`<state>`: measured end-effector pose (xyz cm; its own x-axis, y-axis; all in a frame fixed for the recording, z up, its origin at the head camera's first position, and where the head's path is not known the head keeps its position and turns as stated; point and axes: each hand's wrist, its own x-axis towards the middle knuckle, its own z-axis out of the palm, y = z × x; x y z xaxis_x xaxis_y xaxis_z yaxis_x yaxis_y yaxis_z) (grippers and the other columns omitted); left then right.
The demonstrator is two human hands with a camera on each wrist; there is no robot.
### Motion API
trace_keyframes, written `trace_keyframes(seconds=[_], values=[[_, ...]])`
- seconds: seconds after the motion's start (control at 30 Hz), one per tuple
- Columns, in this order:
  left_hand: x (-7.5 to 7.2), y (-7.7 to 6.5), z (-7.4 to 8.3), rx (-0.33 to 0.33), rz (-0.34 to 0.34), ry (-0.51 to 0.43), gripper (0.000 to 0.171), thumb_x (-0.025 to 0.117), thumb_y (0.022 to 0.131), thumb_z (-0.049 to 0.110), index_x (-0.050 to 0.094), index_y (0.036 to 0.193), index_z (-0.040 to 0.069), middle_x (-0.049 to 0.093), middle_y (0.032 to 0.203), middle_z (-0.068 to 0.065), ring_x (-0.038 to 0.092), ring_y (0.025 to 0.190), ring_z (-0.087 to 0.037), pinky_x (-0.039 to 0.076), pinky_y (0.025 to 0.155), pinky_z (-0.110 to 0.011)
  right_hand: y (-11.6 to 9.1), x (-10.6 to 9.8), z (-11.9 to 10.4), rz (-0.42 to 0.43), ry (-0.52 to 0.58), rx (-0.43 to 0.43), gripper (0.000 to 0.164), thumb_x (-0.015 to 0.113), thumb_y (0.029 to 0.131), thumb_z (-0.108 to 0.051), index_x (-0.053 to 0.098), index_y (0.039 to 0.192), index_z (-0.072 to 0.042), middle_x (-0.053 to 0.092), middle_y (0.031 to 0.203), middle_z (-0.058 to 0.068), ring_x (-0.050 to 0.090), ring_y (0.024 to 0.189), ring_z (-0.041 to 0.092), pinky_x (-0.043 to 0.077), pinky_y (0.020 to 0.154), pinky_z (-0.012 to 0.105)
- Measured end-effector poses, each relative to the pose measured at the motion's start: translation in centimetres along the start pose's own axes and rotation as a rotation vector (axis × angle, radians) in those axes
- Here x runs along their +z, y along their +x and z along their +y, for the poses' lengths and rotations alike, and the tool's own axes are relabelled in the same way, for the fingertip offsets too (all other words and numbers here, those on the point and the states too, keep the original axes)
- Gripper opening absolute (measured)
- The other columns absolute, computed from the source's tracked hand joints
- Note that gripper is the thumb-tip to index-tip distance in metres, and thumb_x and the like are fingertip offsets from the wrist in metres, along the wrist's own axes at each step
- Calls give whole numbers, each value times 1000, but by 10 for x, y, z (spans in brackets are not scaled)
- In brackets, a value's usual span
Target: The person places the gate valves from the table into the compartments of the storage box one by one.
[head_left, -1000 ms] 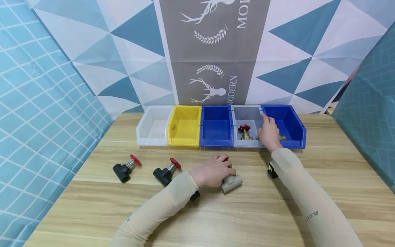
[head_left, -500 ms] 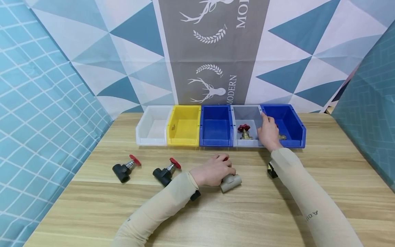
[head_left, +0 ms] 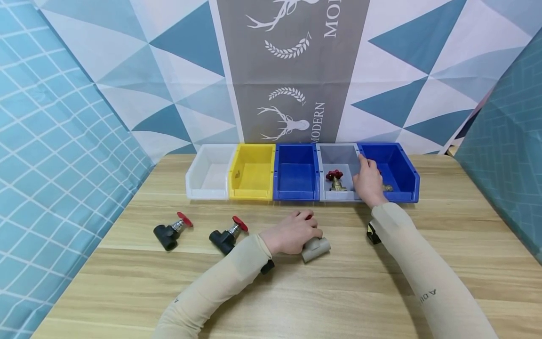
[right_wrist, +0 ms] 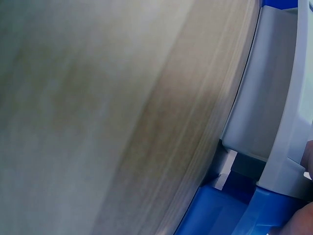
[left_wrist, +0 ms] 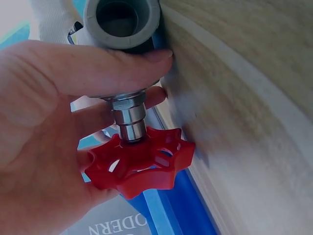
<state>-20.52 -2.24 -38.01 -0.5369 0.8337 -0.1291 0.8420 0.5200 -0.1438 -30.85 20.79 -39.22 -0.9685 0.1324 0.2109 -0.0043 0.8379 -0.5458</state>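
In the head view, my left hand [head_left: 292,233] holds a grey plastic tee-shaped stop valve [head_left: 315,249] low over the table. The left wrist view shows my thumb and fingers around its body, with its red handwheel [left_wrist: 142,164] pointing away from the grip. My right hand [head_left: 369,182] straddles the adjoining side walls of the grey bin [head_left: 340,155] and the right-hand blue bin [head_left: 402,162], thumb on the grey side and fingers on the blue side. A brass gate valve [head_left: 336,181] with a red wheel sits in the grey bin. Another brass piece [head_left: 387,188] is partly hidden behind my right hand.
Left of the grey bin, the row continues with a blue bin [head_left: 296,169], a yellow bin [head_left: 253,172] and a white bin [head_left: 211,172]. Two black valves with red wheels, one at far left [head_left: 169,234] and one beside my left forearm [head_left: 223,240], lie on the wooden table [head_left: 330,301].
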Motion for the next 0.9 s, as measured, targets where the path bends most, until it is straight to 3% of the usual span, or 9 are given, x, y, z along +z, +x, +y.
trace_keyframes(seconds=[0.33, 0.57, 0.9], values=[[1, 1, -3, -36, 0, 12, 41, 65, 76, 10, 61, 113, 27, 59, 118, 6, 38, 127, -21, 36, 99, -43, 1, 2, 1, 10, -9, -11, 60, 46, 86, 1, 25, 142, -3, 32, 134, 30, 43, 109, 48, 35, 91, 58], [-2, 1, -6, -75, -15, -44, 43, 64, 78, 10, 58, 118, 24, 56, 125, 6, 39, 128, -18, 36, 98, -49, 1, 2, 3, 16, -9, -15, 61, 47, 86, 1, 25, 143, -3, 33, 133, 30, 44, 108, 48, 36, 89, 58], [-10, 2, -15, -135, 91, -78, 45, 64, 74, 8, 60, 116, 24, 60, 118, 8, 45, 118, -16, 44, 83, -39, 2, 1, 2, 9, -8, -3, 61, 46, 86, 0, 23, 143, -3, 32, 134, 30, 43, 111, 47, 35, 92, 58]])
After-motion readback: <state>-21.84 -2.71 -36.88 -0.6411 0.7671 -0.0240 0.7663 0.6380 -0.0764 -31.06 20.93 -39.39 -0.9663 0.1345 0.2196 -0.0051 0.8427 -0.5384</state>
